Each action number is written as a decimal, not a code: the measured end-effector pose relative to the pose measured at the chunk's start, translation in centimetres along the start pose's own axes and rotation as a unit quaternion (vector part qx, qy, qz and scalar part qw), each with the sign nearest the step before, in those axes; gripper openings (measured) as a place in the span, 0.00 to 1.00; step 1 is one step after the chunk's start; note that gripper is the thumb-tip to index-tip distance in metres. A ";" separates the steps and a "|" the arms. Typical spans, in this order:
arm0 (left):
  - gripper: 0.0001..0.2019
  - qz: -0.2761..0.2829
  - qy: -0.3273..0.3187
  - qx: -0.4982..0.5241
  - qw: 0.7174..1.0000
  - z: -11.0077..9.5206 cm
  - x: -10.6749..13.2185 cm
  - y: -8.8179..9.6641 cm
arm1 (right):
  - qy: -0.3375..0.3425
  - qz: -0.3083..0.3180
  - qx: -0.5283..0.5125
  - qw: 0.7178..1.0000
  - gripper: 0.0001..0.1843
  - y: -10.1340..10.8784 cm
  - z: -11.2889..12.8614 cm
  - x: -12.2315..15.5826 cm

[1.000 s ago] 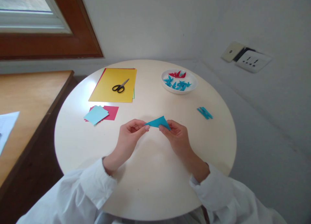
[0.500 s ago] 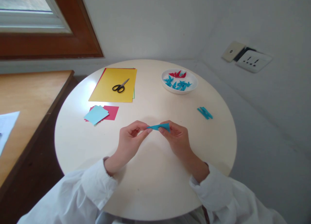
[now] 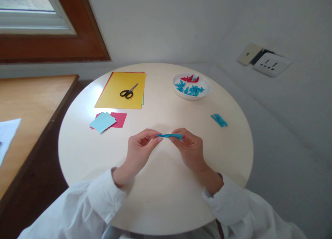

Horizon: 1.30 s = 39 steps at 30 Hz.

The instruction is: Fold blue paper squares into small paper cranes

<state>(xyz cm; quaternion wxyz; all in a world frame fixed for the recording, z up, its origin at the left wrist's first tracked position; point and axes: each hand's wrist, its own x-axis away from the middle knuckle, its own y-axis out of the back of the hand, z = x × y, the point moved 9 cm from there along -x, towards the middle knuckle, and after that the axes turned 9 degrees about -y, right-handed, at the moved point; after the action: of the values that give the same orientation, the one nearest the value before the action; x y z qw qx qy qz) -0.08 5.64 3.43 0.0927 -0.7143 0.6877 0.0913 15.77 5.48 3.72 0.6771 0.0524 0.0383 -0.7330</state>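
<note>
A narrow piece of folded blue paper (image 3: 169,136) is held level above the middle of the round table, seen nearly edge-on. My left hand (image 3: 141,144) pinches its pointed left end between thumb and index finger. At the wider right end, my right hand (image 3: 190,147) grips it the same way, with the thumb in front and the fingers behind. Farther back on the right, a white dish (image 3: 192,98) holds several folded blue paper cranes (image 3: 194,91) and some red ones (image 3: 190,79). A few folded blue paper strips (image 3: 219,120) lie right of my right hand.
Black-handled scissors (image 3: 128,92) rest on yellow paper sheets (image 3: 109,93) at the back left. Light blue paper squares (image 3: 103,122) overlap red ones (image 3: 119,120) nearer me. A wooden desk (image 3: 33,104) stands left of the white table (image 3: 160,197), and a wall is close behind.
The folded blue paper has turned in my fingers, so its broad face at the right end now looks thinner. Both hands keep their pinch and have barely moved.
</note>
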 end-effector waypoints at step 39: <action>0.03 -0.022 -0.055 -0.033 0.998 -1.1 0.0 0.2 | 0.076 -0.011 0.078 0.994 0.03 -0.2 1.3 0.6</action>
<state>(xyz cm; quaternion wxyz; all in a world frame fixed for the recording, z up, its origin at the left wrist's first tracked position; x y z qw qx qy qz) -0.27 5.34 4.48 0.1092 -0.7258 0.6621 0.1512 15.51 4.69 4.97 0.6583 0.1600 0.0325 -0.7348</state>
